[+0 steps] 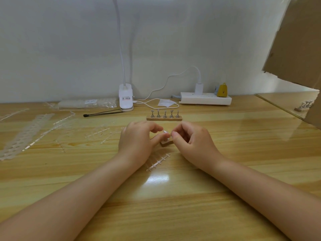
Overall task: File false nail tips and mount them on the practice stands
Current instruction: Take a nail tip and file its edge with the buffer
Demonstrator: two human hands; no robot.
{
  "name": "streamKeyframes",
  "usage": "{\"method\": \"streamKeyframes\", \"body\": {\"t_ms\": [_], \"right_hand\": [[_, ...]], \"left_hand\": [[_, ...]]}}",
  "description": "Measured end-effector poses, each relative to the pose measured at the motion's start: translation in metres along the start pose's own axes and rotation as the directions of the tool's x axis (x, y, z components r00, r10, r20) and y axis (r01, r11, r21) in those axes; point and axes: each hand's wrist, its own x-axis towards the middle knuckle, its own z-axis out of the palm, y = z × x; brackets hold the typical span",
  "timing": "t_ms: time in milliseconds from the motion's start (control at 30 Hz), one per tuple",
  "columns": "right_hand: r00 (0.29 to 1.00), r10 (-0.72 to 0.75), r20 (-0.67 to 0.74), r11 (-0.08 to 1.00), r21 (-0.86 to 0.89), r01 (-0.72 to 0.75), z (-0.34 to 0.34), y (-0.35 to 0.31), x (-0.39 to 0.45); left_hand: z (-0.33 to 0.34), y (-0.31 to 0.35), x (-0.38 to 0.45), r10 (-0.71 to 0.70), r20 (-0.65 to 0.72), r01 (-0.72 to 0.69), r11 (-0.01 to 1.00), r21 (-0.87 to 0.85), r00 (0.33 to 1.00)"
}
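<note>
A clear nail tip [165,131] sits atop a small wooden stand [166,143] mid-table — behind it, a wooden base [164,118] holds five upright metal stands.

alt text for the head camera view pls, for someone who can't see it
A person's left hand and right hand meet over a small wooden stand on a wooden table, pinching a clear nail tip. Behind sits a five-peg stand.

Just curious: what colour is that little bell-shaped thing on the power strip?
Mustard yellow bell-shaped thing, seen in the head view.
</note>
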Motion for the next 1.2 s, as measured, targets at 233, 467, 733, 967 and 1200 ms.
{"method": "streamKeyframes", "body": {"t_ms": [233,467,733,967,1200], "right_hand": [[0.978,-0.128,0.166,0.970,-0.182,0.158,-0.007,0.001,-0.006],[0.893,-0.199,0.404,0.832,-0.412,0.372,-0.006,-0.005,-0.006],[0.922,-0.160,0.353,0.917,-0.292,0.271,-0.004,-0.005,-0.005],[0.912,-0.098,0.399,0.946,-0.249,0.210,-0.005,-0.006,-0.002],[0.927,-0.068,0.368,0.968,-0.203,0.151,-0.006,-0.005,-0.002]], "left_hand": [[-0.006,-0.007,0.000,0.016,-0.001,-0.016,1.000,-0.008,1.000],[0.000,-0.007,-0.003,0.055,0.117,-0.054,0.998,-0.016,0.992],[-0.012,-0.008,0.005,-0.020,0.145,0.010,0.997,0.071,0.989],[-0.040,-0.018,0.016,-0.155,0.277,0.089,0.967,0.238,0.948],[-0.052,0.019,0.007,-0.003,0.196,-0.125,0.760,0.637,0.981]]}}
